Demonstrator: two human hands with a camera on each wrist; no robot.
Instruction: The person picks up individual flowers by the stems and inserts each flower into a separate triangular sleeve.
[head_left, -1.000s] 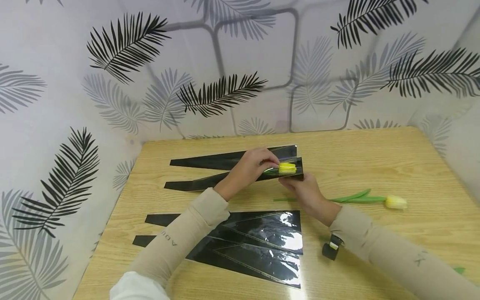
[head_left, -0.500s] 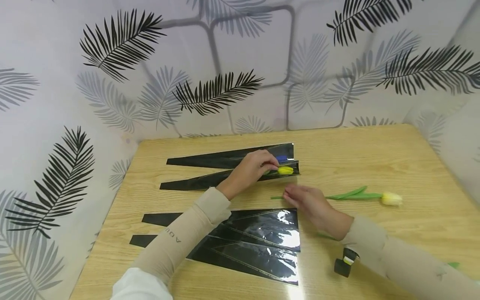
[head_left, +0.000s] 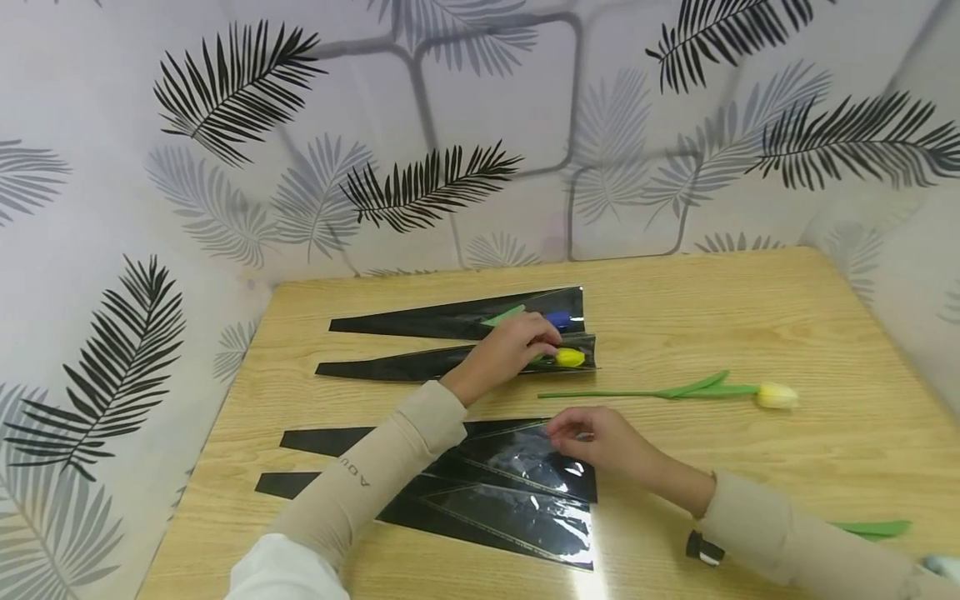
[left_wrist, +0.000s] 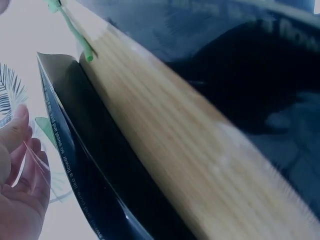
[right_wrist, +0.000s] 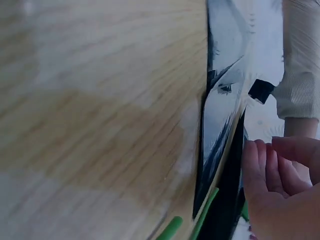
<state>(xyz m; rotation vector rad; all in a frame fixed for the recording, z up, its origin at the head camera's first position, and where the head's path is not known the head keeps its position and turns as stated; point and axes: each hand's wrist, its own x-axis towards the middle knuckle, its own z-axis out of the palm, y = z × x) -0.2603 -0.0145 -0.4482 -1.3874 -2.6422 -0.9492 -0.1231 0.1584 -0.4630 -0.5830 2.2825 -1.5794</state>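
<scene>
My left hand (head_left: 517, 343) is at the upper edge of a black flower sleeve (head_left: 420, 366) with a clear front. In the left wrist view its thumb and fingers pinch a thin clear film edge. Inside that sleeve lies a yellow tulip (head_left: 570, 357), its bloom near the wide end; its stem is mostly hidden. My right hand (head_left: 600, 437) is over the wide end of another black sleeve (head_left: 517, 454), its fingers loosely bent and holding nothing. A pale yellow tulip (head_left: 776, 396) lies on the wooden table between the two pairs of sleeves.
Behind the left hand lies a black sleeve (head_left: 435, 319) with a blue tulip (head_left: 557, 320). One more sleeve (head_left: 510, 517) lies nearest the front. A green leaf (head_left: 873, 528) shows beside the right forearm. A patterned wall covering (head_left: 510, 208) stands along the table's back edge.
My right hand has let go of the yellow tulip's sleeve and moved toward the front, past the pale tulip's stem. The yellow tulip's sleeve is now lower and flatter, with my left hand still at it.
</scene>
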